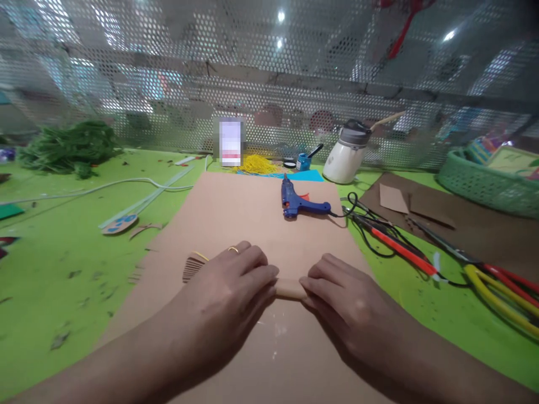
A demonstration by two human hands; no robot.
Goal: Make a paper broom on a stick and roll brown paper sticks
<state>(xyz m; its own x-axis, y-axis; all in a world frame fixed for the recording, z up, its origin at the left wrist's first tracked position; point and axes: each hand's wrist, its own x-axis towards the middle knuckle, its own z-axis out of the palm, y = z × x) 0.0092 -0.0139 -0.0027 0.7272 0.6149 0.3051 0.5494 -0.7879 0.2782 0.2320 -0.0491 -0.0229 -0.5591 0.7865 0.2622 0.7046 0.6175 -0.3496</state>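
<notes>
My left hand (229,289) and my right hand (349,300) grip a tan paper roll (290,288) between them, low over a large tan card sheet (236,210). Only a short stretch of the roll shows between my fingertips. Beyond my left hand sticks out a fringed end (194,267) cut into thin strips; how it joins the roll is hidden. The fingers of both hands are closed. Farther up the sheet lies a blue glue gun (297,201) on its side, nozzle pointing away, its black cord running off to the right.
Scissors with yellow handles (484,280) and a red-handled tool (400,249) lie at right, near brown card (425,224) and a green basket (484,179). Behind stand a white jug (343,157), blue paint jar (303,162), yellow strands (257,164) and lit phone (231,141). Green strands (71,146) lie left.
</notes>
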